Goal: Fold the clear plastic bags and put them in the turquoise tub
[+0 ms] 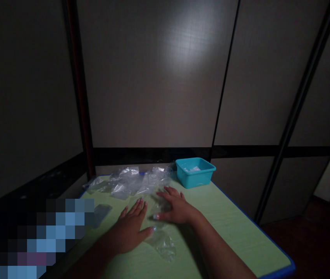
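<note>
Left hand (128,231) and right hand (178,208) splay, gripping nothing, perhaps steadying the clear plastic bag (165,245). A turquoise basin (195,180) sits aside, perhaps for room

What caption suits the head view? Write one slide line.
Left hand and right hand, fingers spread, at a clear plastic piece on a green table, crumpled plastic and a turquoise basin beyond.

clear plastic bag (165,245), lying crinkled
</note>
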Tool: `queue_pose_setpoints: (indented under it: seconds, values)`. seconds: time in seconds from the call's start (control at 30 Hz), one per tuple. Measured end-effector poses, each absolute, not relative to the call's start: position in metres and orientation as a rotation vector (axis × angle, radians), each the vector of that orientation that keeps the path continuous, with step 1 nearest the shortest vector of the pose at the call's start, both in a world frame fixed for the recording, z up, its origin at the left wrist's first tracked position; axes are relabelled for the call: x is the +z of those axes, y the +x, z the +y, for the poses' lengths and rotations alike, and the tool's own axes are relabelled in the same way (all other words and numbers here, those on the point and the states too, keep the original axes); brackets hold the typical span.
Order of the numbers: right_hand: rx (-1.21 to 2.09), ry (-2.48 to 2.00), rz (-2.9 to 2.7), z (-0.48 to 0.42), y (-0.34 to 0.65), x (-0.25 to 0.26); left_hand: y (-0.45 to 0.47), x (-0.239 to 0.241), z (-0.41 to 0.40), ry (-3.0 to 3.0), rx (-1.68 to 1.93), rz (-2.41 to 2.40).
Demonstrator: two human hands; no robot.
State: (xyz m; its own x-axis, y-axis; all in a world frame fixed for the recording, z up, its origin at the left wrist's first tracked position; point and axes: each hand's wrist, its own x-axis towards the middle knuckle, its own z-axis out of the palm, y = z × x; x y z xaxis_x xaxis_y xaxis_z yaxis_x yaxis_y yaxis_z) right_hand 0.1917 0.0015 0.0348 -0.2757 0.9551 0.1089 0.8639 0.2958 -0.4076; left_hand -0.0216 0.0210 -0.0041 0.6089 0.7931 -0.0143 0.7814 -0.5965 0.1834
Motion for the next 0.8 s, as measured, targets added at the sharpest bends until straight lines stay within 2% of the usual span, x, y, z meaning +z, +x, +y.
queue_pose_setpoints:
  seconds: [0.1, 0.2, 0.57, 0.67, 0.8]
  values:
    - [0.534, -1.593, -2.415, -0.002, 0.189, 0.033, -0.021, -0.004, 0.021, 2.649, 0.107, 1.352]
    - [0.538, -1.672, -2.4, -0.001, 0.19, 0.03, -0.021, -0.002, 0.02, 2.646, 0.113, 1.367]
    - [0.255, -2.107, -1.973, 0.014, 0.202, 0.023, -0.021, -0.002, 0.02, 2.628, 0.116, 1.372]
    - [0.233, -2.035, -1.947, 0.014, 0.204, 0.025, -0.02, -0.003, 0.019, 2.628, 0.122, 1.406]
    - [0.383, -1.693, -2.258, 0.007, 0.199, 0.026, -0.017, -0.002, 0.017, 2.636, 0.167, 1.497]
